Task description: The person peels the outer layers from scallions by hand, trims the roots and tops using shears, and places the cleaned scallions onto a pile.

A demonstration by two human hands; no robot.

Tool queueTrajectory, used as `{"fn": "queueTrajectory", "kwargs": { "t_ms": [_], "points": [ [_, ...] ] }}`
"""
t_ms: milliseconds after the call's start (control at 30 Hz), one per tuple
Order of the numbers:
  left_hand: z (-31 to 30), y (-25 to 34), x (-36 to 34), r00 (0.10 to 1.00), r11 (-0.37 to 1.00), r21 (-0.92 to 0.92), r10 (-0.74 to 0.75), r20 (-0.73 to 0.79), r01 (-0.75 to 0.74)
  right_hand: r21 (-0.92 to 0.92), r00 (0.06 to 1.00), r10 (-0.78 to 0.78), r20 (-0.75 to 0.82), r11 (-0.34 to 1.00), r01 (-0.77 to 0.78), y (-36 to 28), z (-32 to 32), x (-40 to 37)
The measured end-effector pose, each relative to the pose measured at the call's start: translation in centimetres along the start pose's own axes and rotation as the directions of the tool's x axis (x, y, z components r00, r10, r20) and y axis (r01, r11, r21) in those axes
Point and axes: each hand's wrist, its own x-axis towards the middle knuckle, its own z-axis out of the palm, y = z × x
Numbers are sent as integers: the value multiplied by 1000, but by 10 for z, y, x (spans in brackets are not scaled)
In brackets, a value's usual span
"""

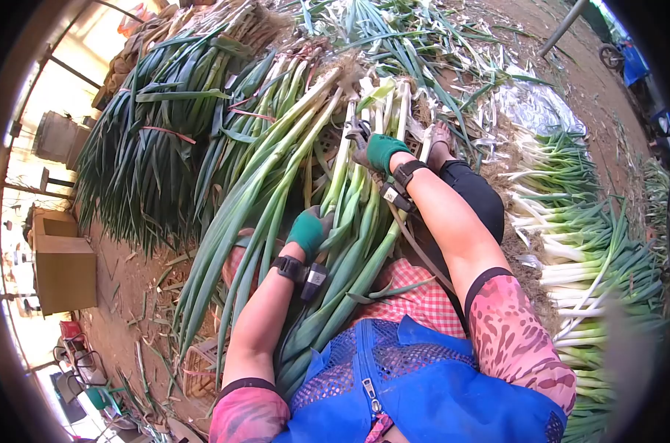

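1. head view, and the lens rim blacks out the corners, with a grey blur smearing the lower right, over the end of the row of white-stemmed onions [567,284].
2. hidden next: the fingertips of the left hand [311,230] are lost among leaves, and the dark metal tool [358,131] is half covered by the right hand [379,153], its exact kind hard to make out.
3. any writing? pale labels sit on both black wrist units, the one on the left wrist [316,277] and the one on the right wrist [392,195], but the print is too small to read.
4. now the long green onions [337,177]: roots pointing away from the body, leaves spilling back over the red checked cloth [416,288] and the blue vest [423,376].
5. left hand, green glove, curled closed around stalks partway along the leaves.
6. right hand, also gloved, fingers wrapped around the tool, right beside the pale stems near the root end.
7. off to the left, dark-leaved bundles [158,96] lie tied with a pink band [169,134].
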Motion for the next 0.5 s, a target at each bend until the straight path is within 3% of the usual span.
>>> {"fn": "queueTrajectory", "kwargs": {
  "t_ms": [133, 333, 500],
  "points": [
    [0, 3, -1, 1000, 999, 49, -2, -1, 2, -15, 999, 39, 28, 999, -38, -5, -5, -5],
    [-16, 65, -36, 998, 930, 369, 18, -64, 7, -63, 997, 71, 7, 996, -70, -6, -1, 3],
    [-14, 53, -30, 998, 931, 366, 24, -59, 0, -109, 997, 74, 25, 992, -71, -7, -4, -1]
  ]
}}
